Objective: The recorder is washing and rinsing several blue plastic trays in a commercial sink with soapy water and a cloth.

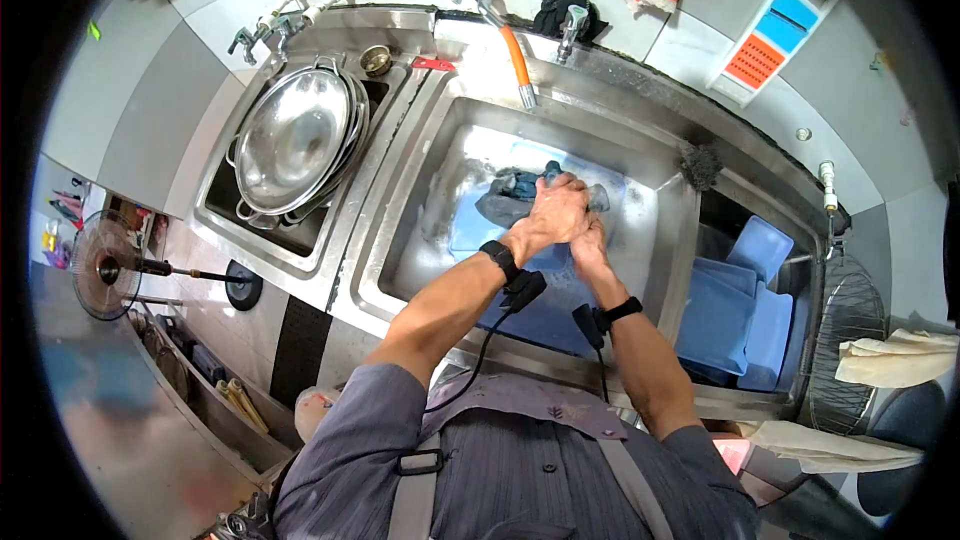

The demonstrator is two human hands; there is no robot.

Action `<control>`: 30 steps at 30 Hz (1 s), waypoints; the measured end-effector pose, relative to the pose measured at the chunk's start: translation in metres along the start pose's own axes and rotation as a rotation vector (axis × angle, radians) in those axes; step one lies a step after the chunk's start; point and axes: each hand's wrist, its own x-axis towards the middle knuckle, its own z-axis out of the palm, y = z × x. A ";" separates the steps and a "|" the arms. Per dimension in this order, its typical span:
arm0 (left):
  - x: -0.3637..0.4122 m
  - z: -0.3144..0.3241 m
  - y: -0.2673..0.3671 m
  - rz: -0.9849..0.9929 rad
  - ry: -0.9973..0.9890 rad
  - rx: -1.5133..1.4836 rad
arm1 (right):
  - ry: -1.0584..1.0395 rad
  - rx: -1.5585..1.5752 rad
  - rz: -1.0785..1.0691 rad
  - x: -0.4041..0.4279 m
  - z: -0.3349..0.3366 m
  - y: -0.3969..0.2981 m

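Note:
Over the middle sink basin (409,240), both hands are close together on a bunched dark blue-grey cloth (501,204). My left hand (559,208) is closed around it, with folds sticking out to the left and at the top. Just below and to the right, my right hand (589,244) is clenched on the same bundle; a grey-green end of cloth shows past the knuckles. The fingertips of both hands are mostly hidden. Under the cloth, a light blue plastic tray (466,229) lies in the basin, with whitish suds around it.
Stacked steel pans (292,139) fill the left basin. Several blue plastic trays (716,315) stand in the right basin. A faucet with an orange hose (516,56) hangs over the back rim, near a second tap (574,26). A dark scouring pad (701,166) sits on the right corner.

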 end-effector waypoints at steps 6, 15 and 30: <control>0.010 0.006 -0.038 -0.064 0.044 -0.167 | -0.071 0.117 -0.035 -0.007 0.004 -0.004; -0.020 0.001 -0.125 -0.510 -0.204 -0.563 | 0.083 0.074 0.011 -0.033 -0.008 -0.035; -0.057 0.029 -0.061 -0.244 0.264 -0.324 | 0.205 0.059 -0.057 -0.014 0.026 -0.021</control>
